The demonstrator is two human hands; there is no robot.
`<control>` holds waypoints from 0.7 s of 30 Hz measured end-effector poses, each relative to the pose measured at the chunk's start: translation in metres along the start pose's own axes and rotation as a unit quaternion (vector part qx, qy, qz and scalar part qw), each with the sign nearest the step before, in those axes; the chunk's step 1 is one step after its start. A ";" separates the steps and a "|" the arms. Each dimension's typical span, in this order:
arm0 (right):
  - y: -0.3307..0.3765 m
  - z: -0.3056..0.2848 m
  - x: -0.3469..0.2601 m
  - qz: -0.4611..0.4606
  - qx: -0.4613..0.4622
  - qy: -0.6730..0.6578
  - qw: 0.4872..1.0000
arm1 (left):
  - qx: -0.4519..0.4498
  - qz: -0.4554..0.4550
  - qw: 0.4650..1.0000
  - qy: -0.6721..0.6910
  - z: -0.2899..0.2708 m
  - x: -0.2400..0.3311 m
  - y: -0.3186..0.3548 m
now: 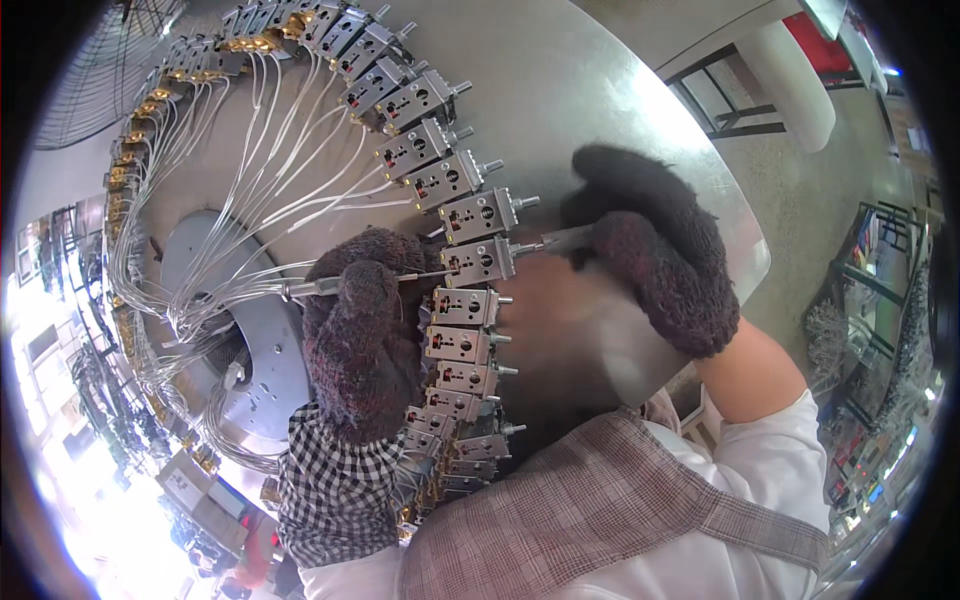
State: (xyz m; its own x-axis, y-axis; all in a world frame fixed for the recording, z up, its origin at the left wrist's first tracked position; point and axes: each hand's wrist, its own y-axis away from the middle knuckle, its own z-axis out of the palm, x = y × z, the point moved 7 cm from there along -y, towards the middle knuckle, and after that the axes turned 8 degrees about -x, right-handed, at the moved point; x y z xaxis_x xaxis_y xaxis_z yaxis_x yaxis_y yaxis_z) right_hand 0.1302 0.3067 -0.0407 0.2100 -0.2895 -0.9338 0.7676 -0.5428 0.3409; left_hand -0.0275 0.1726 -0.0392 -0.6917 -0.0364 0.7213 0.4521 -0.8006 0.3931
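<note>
A ring of small grey metal blocks [440,180] is set around the rim of a round steel table [600,90], each block facing outward with a short pin, so that every one can be reached from the edge. Thin white wires [270,170] are led from the blocks toward the hub [240,330], kept clear of the working side. The left hand [360,330], in a dark fuzzy glove, is closed around a slim metal tool [320,286], whose tip is pointed at one block [480,261] from the inner side. The right hand [650,250], gloved alike, is curled over a second metal tool [562,240] that is held against the same block's outer pin, apparently so that the block is steadied from both sides.
</note>
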 end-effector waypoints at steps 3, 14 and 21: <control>0.000 -0.003 -0.011 -0.107 0.056 -0.112 0.986 | -0.009 0.014 1.000 0.024 0.010 0.008 0.000; -0.004 -0.004 -0.008 -0.033 0.018 -0.021 0.999 | -0.055 -0.048 0.995 -0.073 0.021 0.009 -0.002; -0.003 0.001 0.012 0.092 -0.029 -0.086 0.992 | -0.050 -0.002 0.999 -0.018 0.016 0.006 0.000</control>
State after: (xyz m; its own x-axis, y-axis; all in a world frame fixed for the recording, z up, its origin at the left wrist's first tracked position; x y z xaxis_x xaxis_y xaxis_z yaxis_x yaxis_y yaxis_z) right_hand 0.1296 0.3043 -0.0531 0.2484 -0.5120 -0.8223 0.7606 -0.4226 0.4928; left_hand -0.0229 0.1818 -0.0261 -0.6723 -0.0137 0.7401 0.3898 -0.8565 0.3383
